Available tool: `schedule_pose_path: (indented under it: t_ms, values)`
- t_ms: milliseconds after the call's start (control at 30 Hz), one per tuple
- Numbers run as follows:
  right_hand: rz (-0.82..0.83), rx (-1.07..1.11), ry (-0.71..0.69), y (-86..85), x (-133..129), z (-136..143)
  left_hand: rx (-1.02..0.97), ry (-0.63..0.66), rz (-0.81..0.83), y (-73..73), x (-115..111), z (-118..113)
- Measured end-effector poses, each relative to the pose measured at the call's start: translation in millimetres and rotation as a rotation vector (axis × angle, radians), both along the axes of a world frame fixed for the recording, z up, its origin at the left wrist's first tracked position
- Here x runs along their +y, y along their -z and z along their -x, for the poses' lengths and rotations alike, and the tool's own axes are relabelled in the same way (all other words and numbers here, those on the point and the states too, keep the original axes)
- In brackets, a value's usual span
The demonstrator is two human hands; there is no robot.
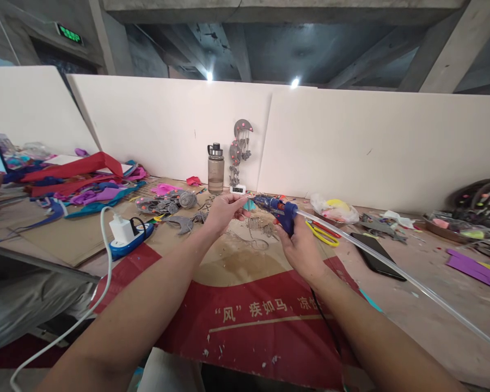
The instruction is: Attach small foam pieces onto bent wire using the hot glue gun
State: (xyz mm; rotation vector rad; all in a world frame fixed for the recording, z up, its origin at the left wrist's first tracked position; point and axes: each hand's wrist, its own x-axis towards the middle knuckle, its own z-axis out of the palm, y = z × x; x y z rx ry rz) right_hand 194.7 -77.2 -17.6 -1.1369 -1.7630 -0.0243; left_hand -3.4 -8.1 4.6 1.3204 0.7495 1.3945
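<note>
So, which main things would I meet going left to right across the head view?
Blue plastic power strip, ball of grey yarn, smoky bottle with black lid, blue glue gun, yellow-handled scissors, black phone, purple sheet.

2 glaring lights [209,76] near dim ceiling [302,49]; pale panels [167,125] bright; soft shadows; edges stretched.

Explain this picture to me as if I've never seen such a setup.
There is no machine here, only a person's two bare hands. The single picture comes from a camera worn on the head, looking forward and down. The right hand holds a blue glue gun with a long clear stick running out behind. The left hand is at its tip; what the fingers pinch is too small to tell. On the table lie yellow-handled scissors, a black phone and coloured scraps; a bottle stands behind.
</note>
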Motion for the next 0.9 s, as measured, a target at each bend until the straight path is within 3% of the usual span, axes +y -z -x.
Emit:
schedule_pose_path:
  t_ms: [900]
  values:
    - [0.019, 0.013, -0.004, 0.7, 0.3, -0.4, 0.026, 0.013, -0.042, 2.4, 1.3, 1.6]
